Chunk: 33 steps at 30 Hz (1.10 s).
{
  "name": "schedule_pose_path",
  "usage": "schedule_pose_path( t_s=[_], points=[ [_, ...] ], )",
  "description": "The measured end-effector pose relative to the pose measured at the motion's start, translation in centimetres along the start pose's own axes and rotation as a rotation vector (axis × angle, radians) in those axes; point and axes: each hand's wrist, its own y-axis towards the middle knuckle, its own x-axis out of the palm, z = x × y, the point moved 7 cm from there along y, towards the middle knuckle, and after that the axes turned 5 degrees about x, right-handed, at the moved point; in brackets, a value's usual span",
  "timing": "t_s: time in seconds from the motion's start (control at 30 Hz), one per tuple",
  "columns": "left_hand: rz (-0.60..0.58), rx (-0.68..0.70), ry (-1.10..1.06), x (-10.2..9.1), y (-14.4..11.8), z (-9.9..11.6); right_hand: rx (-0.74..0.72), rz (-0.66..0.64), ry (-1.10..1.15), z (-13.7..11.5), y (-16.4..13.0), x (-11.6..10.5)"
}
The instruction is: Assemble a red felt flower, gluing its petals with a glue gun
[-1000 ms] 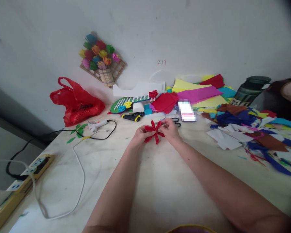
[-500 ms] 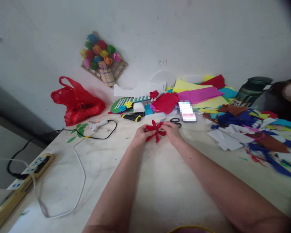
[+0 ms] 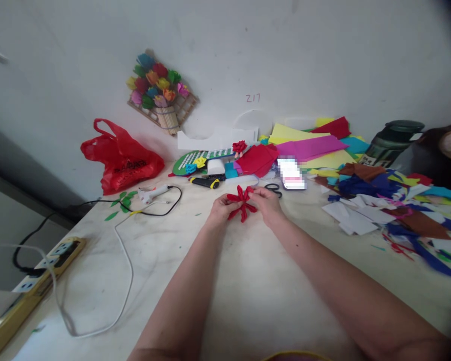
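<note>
A red paper flower with several narrow folded petals is held between my two hands, over the middle of the table. My left hand pinches it from the left, thumb laid towards its centre. On the other side, my right hand has its fingers closed on an upper right petal. Just beyond my right hand lie black-handled scissors, partly hidden by it. A black and yellow utility knife rests behind my left hand.
To the left are a glue gun with its cord, green paper leaves, a red plastic bag and a power strip. Rightward lie a phone, coloured paper scraps and a dark bottle. Paper sheets lean near the wall.
The view has shifted very slightly. Both hands keep hold of the red paper flower in nearly the same place, with the right fingers moved a little over its upper right petal.
</note>
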Motion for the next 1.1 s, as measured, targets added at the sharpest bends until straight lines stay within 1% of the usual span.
schedule_pose_path(
  t_s=[0.13, 0.23, 0.3, 0.4, 0.47, 0.53, 0.67, 0.77, 0.87, 1.0, 1.1],
  points=[
    [0.048, -0.006, -0.007, -0.3, -0.1, 0.2, 0.006, -0.112, 0.002, -0.2, -0.4, 0.8],
    [0.055, 0.002, -0.035, -0.4, -0.1, 0.4, -0.001, -0.215, 0.001, -0.5, -0.8, 1.5],
    [0.051, 0.002, -0.046, -0.3, -0.1, 0.4, 0.025, -0.235, -0.013, -0.4, -0.8, 1.6],
    [0.040, 0.000, -0.056, -0.2, -0.2, 0.4, 0.109, -0.223, -0.015, 0.1, -0.8, 1.6],
    [0.030, 0.004, -0.069, -0.1, -0.2, 0.5, 0.132, -0.223, -0.010, 0.4, -0.7, 1.6],
    [0.022, 0.003, -0.080, 0.0, -0.2, 0.4, 0.084, -0.212, -0.033, 0.2, -0.6, 1.5],
    [0.024, -0.018, -0.064, -0.1, -0.1, -0.1, -0.128, -0.184, -0.173, -0.9, -0.5, 1.1],
    [0.029, -0.023, -0.056, -0.2, 0.0, -0.3, -0.246, -0.203, -0.295, -1.4, -0.6, 1.1],
    [0.039, -0.013, -0.064, -0.2, 0.1, -0.4, -0.300, -0.215, -0.380, -1.5, -0.5, 1.2],
    [0.051, -0.011, -0.076, -0.3, 0.1, -0.4, -0.345, -0.156, -0.417, -1.4, -0.2, 1.0],
    [0.070, -0.013, -0.075, -0.3, 0.0, -0.2, -0.426, -0.129, -0.424, -1.6, -0.2, 0.9]
  ],
)
